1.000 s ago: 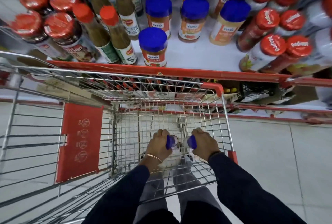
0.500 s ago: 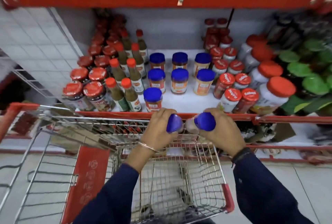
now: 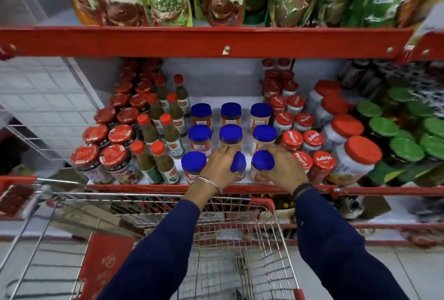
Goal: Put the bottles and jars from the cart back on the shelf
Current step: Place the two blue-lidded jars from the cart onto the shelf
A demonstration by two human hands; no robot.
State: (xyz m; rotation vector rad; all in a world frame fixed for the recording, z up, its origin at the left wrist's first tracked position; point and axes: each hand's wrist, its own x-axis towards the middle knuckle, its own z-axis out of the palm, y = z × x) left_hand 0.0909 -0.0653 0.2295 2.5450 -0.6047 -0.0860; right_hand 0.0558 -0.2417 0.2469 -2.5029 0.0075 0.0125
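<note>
My left hand (image 3: pixel 222 166) grips a blue-lidded jar (image 3: pixel 239 162), tilted, at the front row of the white shelf (image 3: pixel 216 100). My right hand (image 3: pixel 281 167) holds a second blue-lidded jar (image 3: pixel 262 163) just to its right, also at the shelf's front edge. Whether either jar rests on the shelf I cannot tell. Behind and beside them stand several matching blue-lidded jars (image 3: pixel 230 133) in rows. Below my forearms is the wire cart (image 3: pixel 240 258); what lies at its bottom is blurred.
Green sauce bottles with red caps (image 3: pixel 168 131) and dark red-lidded jars (image 3: pixel 113 155) stand left of the blue jars. Red-lidded Mapro jars (image 3: pixel 292 139) and green-lidded jars (image 3: pixel 406 148) crowd the right. A red shelf lip (image 3: pixel 192 40) with pouches above hangs overhead.
Both hands lifted the two blue-lidded jars out of the cart, over the red shelf edge, and brought them down into the front row of the shelf.
</note>
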